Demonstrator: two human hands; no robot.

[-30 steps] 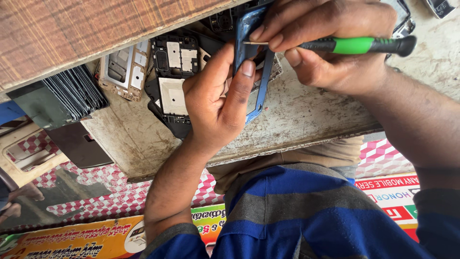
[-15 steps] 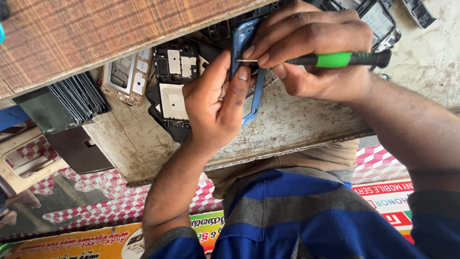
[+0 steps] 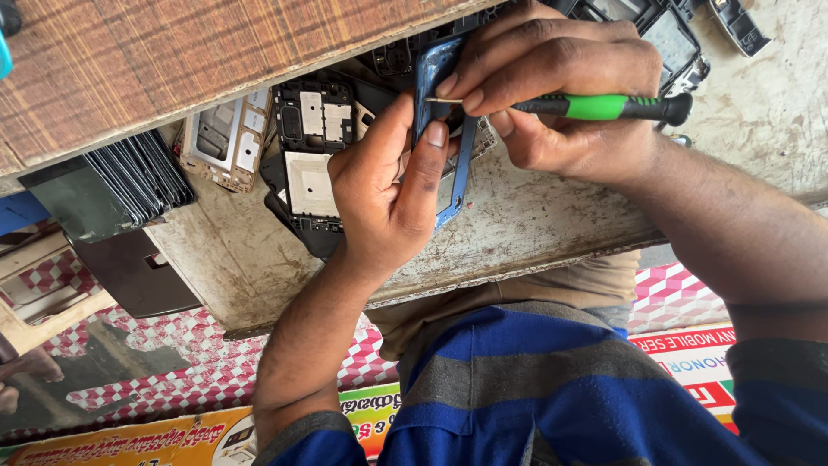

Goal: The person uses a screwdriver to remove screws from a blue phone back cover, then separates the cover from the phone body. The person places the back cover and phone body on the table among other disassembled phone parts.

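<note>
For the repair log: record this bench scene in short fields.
left hand: left hand steadies the blue phone frame
right hand: right hand grips the green-handled screwdriver, tip at the frame
beside: black phone midframe and pale phone housing lie on the worn bench
far left: stack of dark panels

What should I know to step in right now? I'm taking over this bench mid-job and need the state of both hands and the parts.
Left hand: grips the blue phone frame, holding it steady over the worn bench top.
Right hand: holds the green-handled screwdriver, tip set against the frame's upper part.
Nearby: an opened black phone back lies left of the frame; a stack of dark panels sits further left.
Done: frame is bare, no screen visible in it.
Left: whatever the screwdriver tip is working; I cannot see the screw.
</note>
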